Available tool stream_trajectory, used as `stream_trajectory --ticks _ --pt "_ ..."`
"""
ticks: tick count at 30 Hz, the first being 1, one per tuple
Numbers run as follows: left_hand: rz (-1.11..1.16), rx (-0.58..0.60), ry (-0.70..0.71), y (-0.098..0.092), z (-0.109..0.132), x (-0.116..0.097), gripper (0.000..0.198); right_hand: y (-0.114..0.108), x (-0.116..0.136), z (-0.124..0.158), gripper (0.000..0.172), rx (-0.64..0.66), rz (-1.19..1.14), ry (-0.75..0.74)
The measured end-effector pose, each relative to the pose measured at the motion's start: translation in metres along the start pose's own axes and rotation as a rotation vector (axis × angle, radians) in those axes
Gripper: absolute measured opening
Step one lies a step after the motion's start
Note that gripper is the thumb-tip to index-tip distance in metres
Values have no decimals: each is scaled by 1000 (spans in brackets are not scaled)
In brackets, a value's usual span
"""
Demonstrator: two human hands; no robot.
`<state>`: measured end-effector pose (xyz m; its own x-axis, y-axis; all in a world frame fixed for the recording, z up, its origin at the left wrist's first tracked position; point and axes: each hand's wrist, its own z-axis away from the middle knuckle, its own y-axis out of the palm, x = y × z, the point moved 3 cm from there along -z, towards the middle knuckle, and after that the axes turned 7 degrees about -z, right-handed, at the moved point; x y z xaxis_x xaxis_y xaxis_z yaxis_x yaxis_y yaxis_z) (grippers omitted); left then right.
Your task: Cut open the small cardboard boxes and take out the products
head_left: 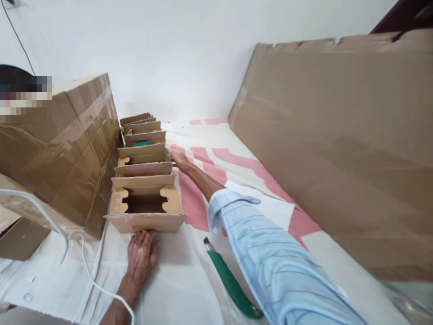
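Several open cardboard boxes stand in a row running toward the wall. My left hand (142, 253) rests on the cloth-covered table with its fingers laid against the front of the nearest box (145, 223). That box's flaps are up and its visible inside is dark. My right hand (178, 159) reaches along the row and touches the right side of the second box (144, 169); its fingertips are partly hidden there. Inside a box farther back shows something green (142, 143). A green-handled cutter (232, 284) with a metal tip lies beside my right sleeve.
A large stack of taped cartons (81, 149) borders the row on the left. Along the right leans a big cardboard panel or carton (331, 149). White paper (274, 207) lies under my right arm. A white cable (91, 271) crosses the left front. Part of a person is at the left edge.
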<state>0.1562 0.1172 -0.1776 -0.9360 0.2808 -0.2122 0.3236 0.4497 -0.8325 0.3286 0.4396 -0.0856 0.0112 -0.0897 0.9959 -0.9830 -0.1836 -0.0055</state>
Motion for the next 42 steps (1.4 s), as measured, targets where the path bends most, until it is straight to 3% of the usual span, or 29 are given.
stream_trajectory --ticks 4,8,12,15,18,22,26,33,42 --pt "0 85 -47 5 -3 5 32 -28 -2 12 42 -81 -13 121" --pt "8 156 -112 5 -9 9 41 -52 16 38 35 -138 13 81" --pt "25 273 -190 -1 -19 8 41 -74 38 83 34 -105 89 -12" --pt "26 335 -249 -6 -28 6 41 -85 45 138 30 -88 116 -39" --pt "23 359 -300 -7 -38 7 39 -83 36 211 30 -10 204 -94" --pt "20 401 -371 -6 -51 13 36 -70 0 311 33 38 481 -184" --pt "16 428 -396 -8 -62 17 38 -62 -43 375 41 -26 710 -196" --pt "7 459 -406 -9 -73 17 39 -53 -81 399 42 -180 842 -280" --pt "99 464 -393 -6 -86 34 44 -53 -89 399 41 -208 910 -330"
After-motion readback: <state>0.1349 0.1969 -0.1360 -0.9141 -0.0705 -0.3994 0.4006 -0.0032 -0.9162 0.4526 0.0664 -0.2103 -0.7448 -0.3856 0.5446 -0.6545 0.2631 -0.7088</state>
